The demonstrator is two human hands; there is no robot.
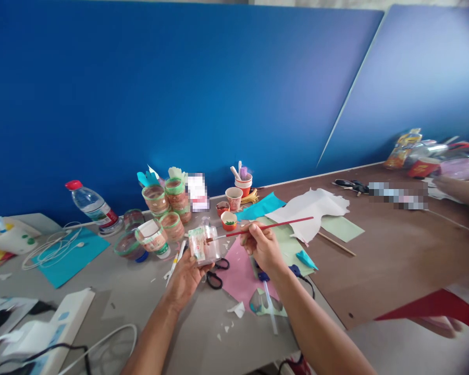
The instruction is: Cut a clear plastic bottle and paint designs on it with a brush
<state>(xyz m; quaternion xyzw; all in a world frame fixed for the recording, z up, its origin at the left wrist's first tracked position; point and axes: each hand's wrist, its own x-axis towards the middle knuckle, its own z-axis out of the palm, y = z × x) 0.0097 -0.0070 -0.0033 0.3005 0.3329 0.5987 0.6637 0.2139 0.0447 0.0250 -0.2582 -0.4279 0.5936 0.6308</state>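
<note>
My left hand (183, 281) is closed round a clear plastic cup (204, 245) that has green and brown paint on one side. In my right hand (263, 247) is a thin red paintbrush (285, 223), its brown-tipped bristles touching or very near the cup's painted side. Just behind the cup stand a small cup with green paint (229, 221) and another with brown paint (222, 208). Black-handled scissors (214, 280) lie under the cup. Beside my right hand is a blue glue gun (263, 276) with a clear glue stick.
Painted cups (153, 198) stand stacked at the back left, near a water bottle (96, 205). Pink paper (238, 271), white paper (315, 205) and blue paper (261, 204) lie about. A power strip (64, 328) is front left. Another person's blurred hand (453, 187) shows at right.
</note>
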